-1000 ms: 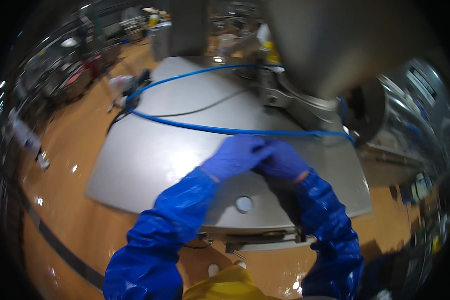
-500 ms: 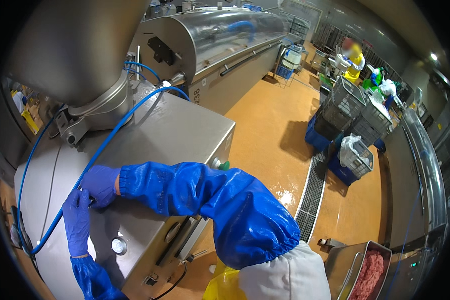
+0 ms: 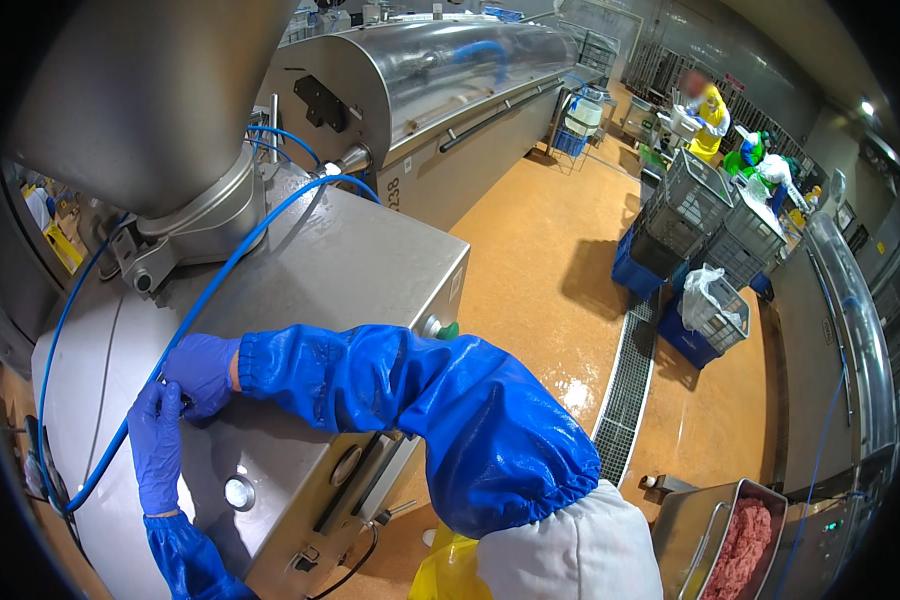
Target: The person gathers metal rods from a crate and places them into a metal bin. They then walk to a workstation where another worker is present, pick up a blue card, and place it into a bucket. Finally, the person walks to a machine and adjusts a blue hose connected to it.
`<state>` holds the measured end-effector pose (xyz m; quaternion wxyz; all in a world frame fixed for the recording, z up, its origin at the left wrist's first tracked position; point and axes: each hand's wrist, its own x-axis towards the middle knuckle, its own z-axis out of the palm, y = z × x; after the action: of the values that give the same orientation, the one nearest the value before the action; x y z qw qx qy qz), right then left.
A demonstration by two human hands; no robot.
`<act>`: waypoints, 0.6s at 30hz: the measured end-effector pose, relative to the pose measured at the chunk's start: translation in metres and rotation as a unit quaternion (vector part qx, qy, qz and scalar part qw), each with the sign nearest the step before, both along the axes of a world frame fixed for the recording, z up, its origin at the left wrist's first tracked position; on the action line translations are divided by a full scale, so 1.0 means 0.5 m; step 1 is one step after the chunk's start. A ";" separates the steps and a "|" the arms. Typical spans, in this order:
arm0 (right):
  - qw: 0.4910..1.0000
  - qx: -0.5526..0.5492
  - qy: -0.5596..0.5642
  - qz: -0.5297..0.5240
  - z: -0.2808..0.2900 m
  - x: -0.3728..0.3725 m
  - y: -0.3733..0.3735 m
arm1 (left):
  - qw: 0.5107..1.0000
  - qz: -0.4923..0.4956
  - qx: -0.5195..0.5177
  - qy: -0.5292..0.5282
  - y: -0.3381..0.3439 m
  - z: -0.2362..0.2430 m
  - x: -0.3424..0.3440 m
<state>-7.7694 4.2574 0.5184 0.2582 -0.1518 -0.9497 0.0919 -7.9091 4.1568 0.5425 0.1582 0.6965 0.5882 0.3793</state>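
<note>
My left hand (image 3: 157, 450), in a violet-blue glove, comes up from the lower edge over the steel machine top (image 3: 340, 265). My right hand (image 3: 200, 374), gloved alike, reaches across from the right in a blue sleeve cover (image 3: 390, 385). The two hands meet at the fingertips, both closed round something small and dark that is mostly hidden. Beside them runs a blue hose (image 3: 225, 270), which passes behind or under the fingers; whether either hand grips it does not show. A round silver button (image 3: 239, 492) sits on the machine just right of my left hand.
Above the machine top hangs a large steel hopper (image 3: 150, 110). Beyond lies a long steel drum machine (image 3: 470, 90). Stacked grey and blue crates (image 3: 685, 205) stand along the floor drain (image 3: 625, 390). Minced meat (image 3: 740, 548) fills a metal tub at lower right. Co-workers (image 3: 710, 120) work far off.
My hands stay nearly in place, still together at the same spot. The co-workers in the distance have shifted slightly.
</note>
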 end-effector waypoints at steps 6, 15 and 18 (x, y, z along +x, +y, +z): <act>1.000 -0.005 0.010 0.000 0.001 0.000 -0.001 | 1.000 0.003 0.003 0.007 0.000 -0.003 -0.003; 1.000 0.006 0.016 0.004 -0.006 -0.001 0.008 | 1.000 0.010 -0.002 0.013 0.000 0.001 0.002; 1.000 0.006 0.015 0.002 -0.008 -0.004 0.008 | 1.000 0.017 -0.001 0.022 -0.002 0.003 0.001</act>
<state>-7.7717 4.2615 0.5146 0.2736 -0.1468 -0.9464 0.0887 -7.9083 4.1559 0.5442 0.1397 0.6946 0.6036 0.3656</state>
